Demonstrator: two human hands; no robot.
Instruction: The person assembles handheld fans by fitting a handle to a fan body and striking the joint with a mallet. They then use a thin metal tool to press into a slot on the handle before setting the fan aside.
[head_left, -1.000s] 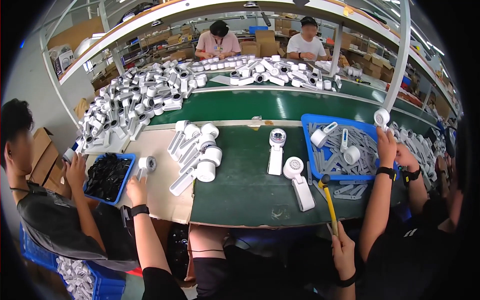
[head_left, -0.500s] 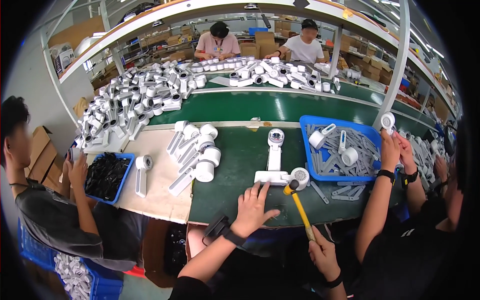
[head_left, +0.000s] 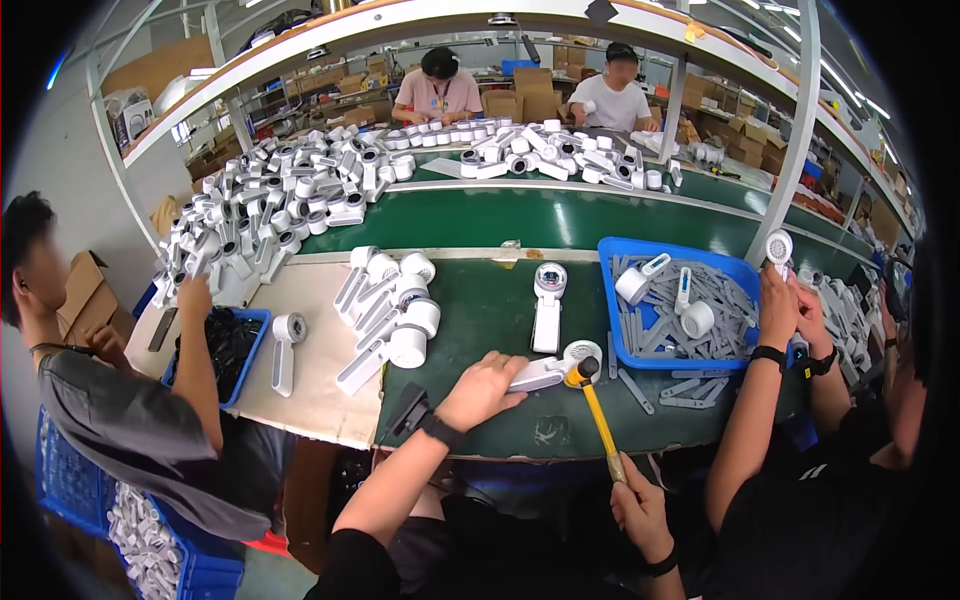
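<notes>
My left hand (head_left: 482,390) is wrapped round the handle end of a white handheld fan (head_left: 540,376), which lies slantwise near the table's front edge. In my right hand (head_left: 642,508) is a hammer (head_left: 601,422) with a yellow handle, held by its lower end. The black and yellow hammer head is over the fan's round grilled head; whether they touch I cannot tell. Just beyond lies a second white fan (head_left: 548,305), its round end pointing away. Left of my left hand, several white fans (head_left: 408,345) lie grouped together.
A blue tray (head_left: 690,363) of grey strips and a few white fan parts stands at right, loose strips before it. At left is a blue tray (head_left: 262,335) of black pieces. Co-workers sit on both sides. A green conveyor (head_left: 460,219) runs behind, with white fans heaped (head_left: 290,200) on it.
My left hand has moved left and closed round the fan's handle, which has swung to a slant. The left co-worker's arm has reached forward over the black pieces.
</notes>
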